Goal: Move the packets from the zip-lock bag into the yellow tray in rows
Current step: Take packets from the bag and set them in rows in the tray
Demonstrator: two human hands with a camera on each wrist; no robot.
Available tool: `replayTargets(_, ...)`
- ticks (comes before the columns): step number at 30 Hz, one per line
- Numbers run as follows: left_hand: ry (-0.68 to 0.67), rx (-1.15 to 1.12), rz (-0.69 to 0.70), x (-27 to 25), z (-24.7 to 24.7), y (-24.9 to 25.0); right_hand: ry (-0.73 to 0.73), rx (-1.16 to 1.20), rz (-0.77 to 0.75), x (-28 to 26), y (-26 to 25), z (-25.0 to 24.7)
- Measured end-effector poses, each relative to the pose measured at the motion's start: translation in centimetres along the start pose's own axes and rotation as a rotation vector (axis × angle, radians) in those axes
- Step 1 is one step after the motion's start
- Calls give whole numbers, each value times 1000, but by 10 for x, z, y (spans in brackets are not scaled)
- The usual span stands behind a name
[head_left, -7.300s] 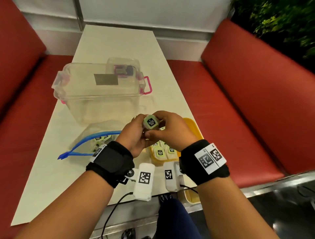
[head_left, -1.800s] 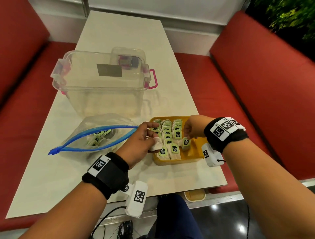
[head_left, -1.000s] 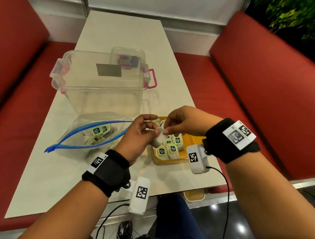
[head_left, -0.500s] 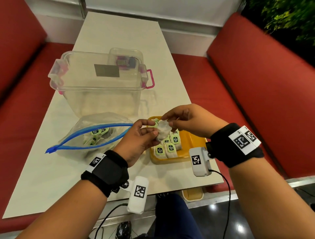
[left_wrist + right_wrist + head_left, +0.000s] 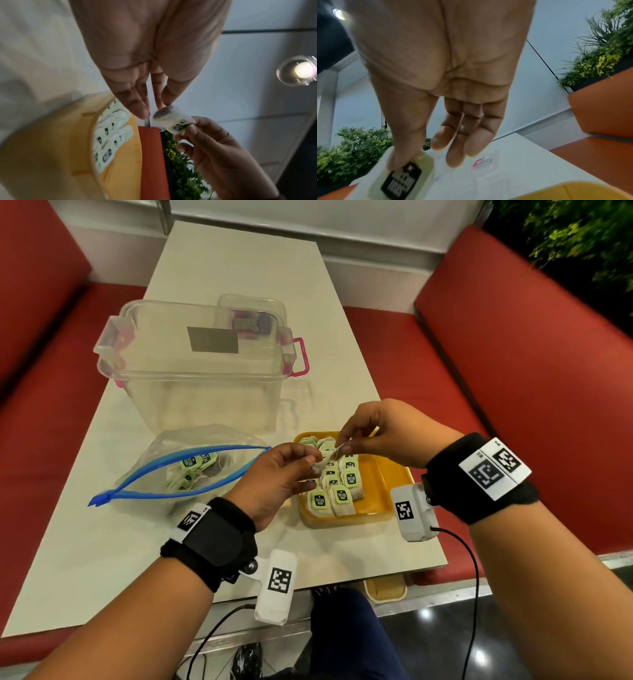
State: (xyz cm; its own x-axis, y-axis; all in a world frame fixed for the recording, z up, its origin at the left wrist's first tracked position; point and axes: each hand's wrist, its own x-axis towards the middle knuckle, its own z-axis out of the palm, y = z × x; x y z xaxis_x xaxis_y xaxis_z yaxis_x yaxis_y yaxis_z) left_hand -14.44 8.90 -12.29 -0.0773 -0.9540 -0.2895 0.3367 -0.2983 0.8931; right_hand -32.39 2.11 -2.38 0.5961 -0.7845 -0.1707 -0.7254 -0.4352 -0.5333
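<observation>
Hands: left hand (image 5: 274,481) and right hand (image 5: 390,436) both pinch one packet (image 5: 327,462), held above the yellow tray (image 5: 383,491).
Change: right hand left the tray and met the left.
Meaning: packet being straightened for the next row.
Bag: zip-lock bag (image 5: 178,470) still holds packets.

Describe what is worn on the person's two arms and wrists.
Both forearms are bare, no sleeves. Each wrist wears a black band with white square-code tags, plus a white camera box marked with a code underneath. A black cable trails from each box.
</observation>
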Motion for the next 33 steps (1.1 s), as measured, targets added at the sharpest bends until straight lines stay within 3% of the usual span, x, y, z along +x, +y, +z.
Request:
replayTargets(4,188,390,100,3,-7,-7,-118,-236,93,1,3,-7)
replayTargets(7,219,663,113,7,-9,-15,-275,-360,198,7,12,-2)
replayTargets(15,201,699,10,9,-10,-18,-552,-574,317,31,42,37)
replayTargets(28,191,685,13,8,-12,-19,-358,-369,298,41,51,48)
replayTargets(33,154,833,28,1,-11,-18,-297,-356,319,36,47,39)
